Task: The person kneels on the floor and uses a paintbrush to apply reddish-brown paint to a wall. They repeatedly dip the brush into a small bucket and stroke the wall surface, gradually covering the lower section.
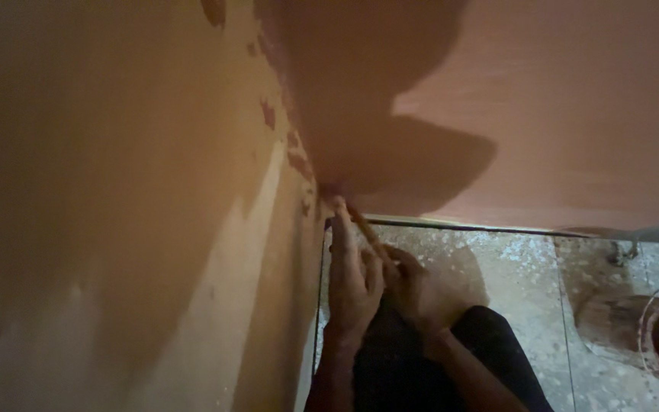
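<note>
The brush (pixel 361 226) lay along a slanted line, its long axis running from the hands up and to the left into the corner (pixel 322 191) where the two walls met just above the floor. Its tip touched the wall at that corner; its lower end disappeared into the right hand (pixel 408 284). That hand was closed narrowly round the handle, fingers pinching it below the middle, so the working end lay up and left of the grip.

The left hand (pixel 351 278) lay flat and long beside the handle, on the corner side of it, fingers stretched toward the tip. Whether it pressed on the handle or only lay against the wall I could not tell; the light was dim and the outlines soft. It was the hand nearer the corner.

Below the corner the speckled floor (pixel 497 259) spread out, and well away from the corner, at the frame's right edge, stood a round bucket (pixel 650 336).
</note>
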